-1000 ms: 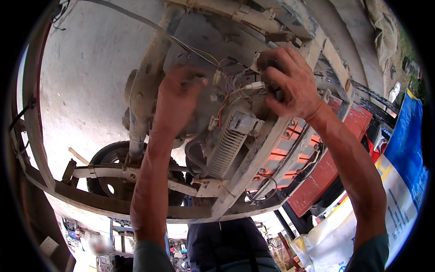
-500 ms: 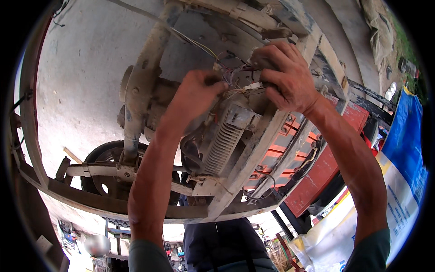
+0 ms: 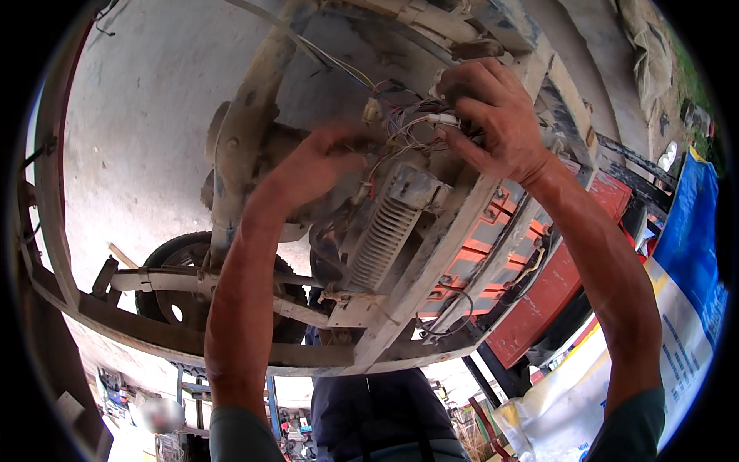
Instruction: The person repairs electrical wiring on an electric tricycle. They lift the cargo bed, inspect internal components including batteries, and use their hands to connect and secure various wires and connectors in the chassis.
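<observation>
My right hand (image 3: 500, 127) is closed, its fingers curled round a white wire connector (image 3: 443, 119) at the right side of a tangle of thin coloured wires (image 3: 402, 127). Part of the connector is covered by the fingers. Just left of the tangle is my left hand (image 3: 315, 169), smeared by motion, so its fingertips cannot be made out. A second, yellowish connector (image 3: 372, 112) hangs from the wires between the two hands. Below them, a finned metal controller box (image 3: 382, 235) sits in the vehicle frame.
Dusty metal frame rails (image 3: 427, 269) surround the work. Orange-and-grey batteries (image 3: 479, 250) lie on the right, beside a red panel (image 3: 531, 316). A wheel (image 3: 173, 304) and axle stand at lower left. A blue-and-white sack (image 3: 685, 308) lies far right.
My left hand has pulled left and slightly down, away from the wires, uncovering the yellowish connector. My right hand has shifted slightly right, still at the white connector.
</observation>
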Available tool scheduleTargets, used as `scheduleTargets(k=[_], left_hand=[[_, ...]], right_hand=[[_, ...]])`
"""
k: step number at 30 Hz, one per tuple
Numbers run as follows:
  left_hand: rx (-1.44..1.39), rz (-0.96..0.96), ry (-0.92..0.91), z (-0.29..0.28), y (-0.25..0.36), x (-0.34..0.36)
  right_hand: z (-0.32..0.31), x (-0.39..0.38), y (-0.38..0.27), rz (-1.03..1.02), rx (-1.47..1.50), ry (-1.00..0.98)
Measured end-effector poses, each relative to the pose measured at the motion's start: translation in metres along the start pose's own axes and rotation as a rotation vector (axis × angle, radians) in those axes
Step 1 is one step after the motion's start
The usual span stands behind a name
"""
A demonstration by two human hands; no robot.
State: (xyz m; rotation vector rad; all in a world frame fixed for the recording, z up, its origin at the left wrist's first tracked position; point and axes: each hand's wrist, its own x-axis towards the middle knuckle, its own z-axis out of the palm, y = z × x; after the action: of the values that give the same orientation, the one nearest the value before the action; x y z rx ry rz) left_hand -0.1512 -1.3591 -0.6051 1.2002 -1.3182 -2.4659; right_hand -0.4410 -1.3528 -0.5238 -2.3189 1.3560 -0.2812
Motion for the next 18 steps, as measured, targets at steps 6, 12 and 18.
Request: scheduleTargets(k=[6,12,18], left_hand=[[0.078,-0.1,0.027,-0.004,-0.007,-0.001],[0.061,-0.02,0.131,-0.007,-0.007,0.0],[-0.014,-0.016,0.159,-0.009,-0.012,0.004]], right_hand=[[0.0,0.001,-0.002,0.009,-0.008,0.0],[0.0,0.002,-0.004,-0.006,-0.014,0.009],[-0.001,0.0,-0.003,-0.005,0.004,0.029]])
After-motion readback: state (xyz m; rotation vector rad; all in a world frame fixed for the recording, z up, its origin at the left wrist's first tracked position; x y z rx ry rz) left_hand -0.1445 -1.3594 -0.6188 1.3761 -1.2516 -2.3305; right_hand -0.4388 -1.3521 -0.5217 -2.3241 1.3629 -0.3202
